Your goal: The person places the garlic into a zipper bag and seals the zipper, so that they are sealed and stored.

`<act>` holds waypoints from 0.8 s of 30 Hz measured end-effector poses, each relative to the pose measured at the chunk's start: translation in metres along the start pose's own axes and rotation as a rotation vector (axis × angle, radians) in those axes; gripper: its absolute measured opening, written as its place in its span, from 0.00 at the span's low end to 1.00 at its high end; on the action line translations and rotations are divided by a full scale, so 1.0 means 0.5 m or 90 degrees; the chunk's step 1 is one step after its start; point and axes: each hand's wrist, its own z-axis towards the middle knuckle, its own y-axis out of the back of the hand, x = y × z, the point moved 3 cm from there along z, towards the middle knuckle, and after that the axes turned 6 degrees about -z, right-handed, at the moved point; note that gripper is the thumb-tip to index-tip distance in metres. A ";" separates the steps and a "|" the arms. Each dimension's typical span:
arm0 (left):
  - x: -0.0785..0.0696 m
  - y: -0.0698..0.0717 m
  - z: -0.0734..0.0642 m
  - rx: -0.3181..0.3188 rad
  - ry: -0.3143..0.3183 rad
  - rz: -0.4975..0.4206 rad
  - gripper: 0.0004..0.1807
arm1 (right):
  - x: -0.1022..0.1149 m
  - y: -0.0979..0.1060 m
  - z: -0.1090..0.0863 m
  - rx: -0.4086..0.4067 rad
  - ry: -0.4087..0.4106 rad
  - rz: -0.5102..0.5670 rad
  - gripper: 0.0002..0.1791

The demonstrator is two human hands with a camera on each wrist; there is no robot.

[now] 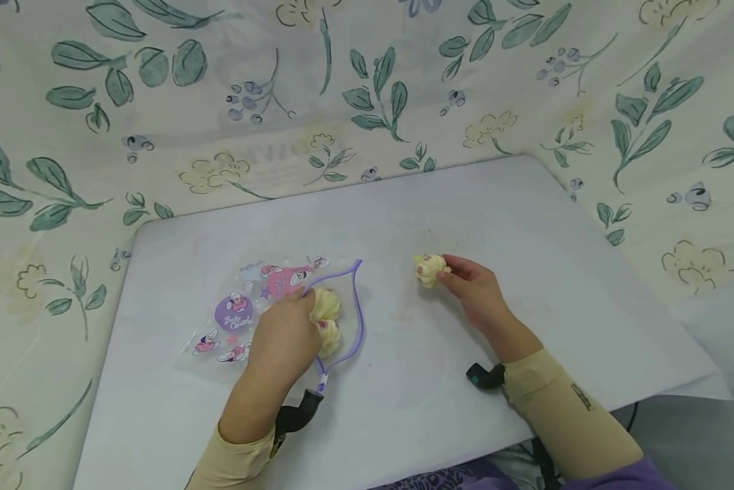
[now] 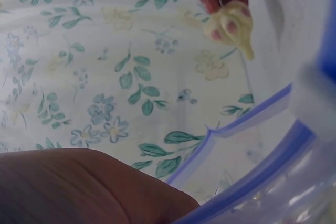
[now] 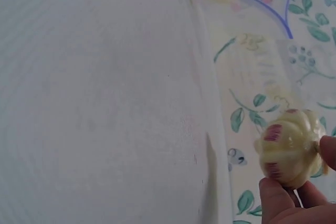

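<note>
A clear zip bag (image 1: 234,314) with purple edging and cartoon prints lies on the table, its mouth gaping to the right. My left hand (image 1: 286,335) grips the bag at its mouth; the fingertips are mostly hidden. Inside sit two pale garlic bulbs (image 1: 327,304), near the opening. To the right, my right hand (image 1: 479,292) pinches another garlic bulb (image 1: 429,271) between thumb and fingers, raised over the table. In the right wrist view this garlic bulb (image 3: 291,148) shows purple-streaked patches and a glossy surface.
The white tabletop (image 1: 391,401) stretches around both hands. Behind it hangs a cloth (image 1: 318,136) printed with leaves and flowers. A black wrist camera (image 1: 485,376) sits below the right hand, another black camera (image 1: 299,412) below the left.
</note>
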 end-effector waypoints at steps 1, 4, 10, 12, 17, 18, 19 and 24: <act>0.000 0.000 0.000 0.000 -0.001 0.000 0.28 | 0.000 -0.002 0.000 0.003 0.004 -0.001 0.28; 0.000 -0.001 -0.001 0.001 -0.003 0.001 0.27 | 0.002 -0.009 0.000 0.005 0.012 -0.002 0.27; -0.001 -0.001 -0.001 0.004 -0.001 0.004 0.28 | 0.007 -0.023 -0.001 0.011 0.016 -0.017 0.27; -0.001 -0.001 0.000 0.005 0.001 0.003 0.28 | 0.008 -0.028 -0.002 0.016 0.016 -0.017 0.27; 0.000 -0.001 0.000 0.006 0.001 0.002 0.28 | 0.013 -0.038 -0.007 0.027 0.020 -0.015 0.27; 0.000 -0.001 0.000 0.006 0.001 0.002 0.28 | 0.014 -0.040 -0.008 0.028 0.023 -0.014 0.27; 0.000 -0.001 0.000 0.006 0.001 0.002 0.28 | 0.016 -0.041 -0.009 0.030 0.028 -0.013 0.27; 0.000 0.000 0.001 0.009 0.011 -0.004 0.28 | 0.021 -0.047 -0.011 0.038 0.043 -0.010 0.27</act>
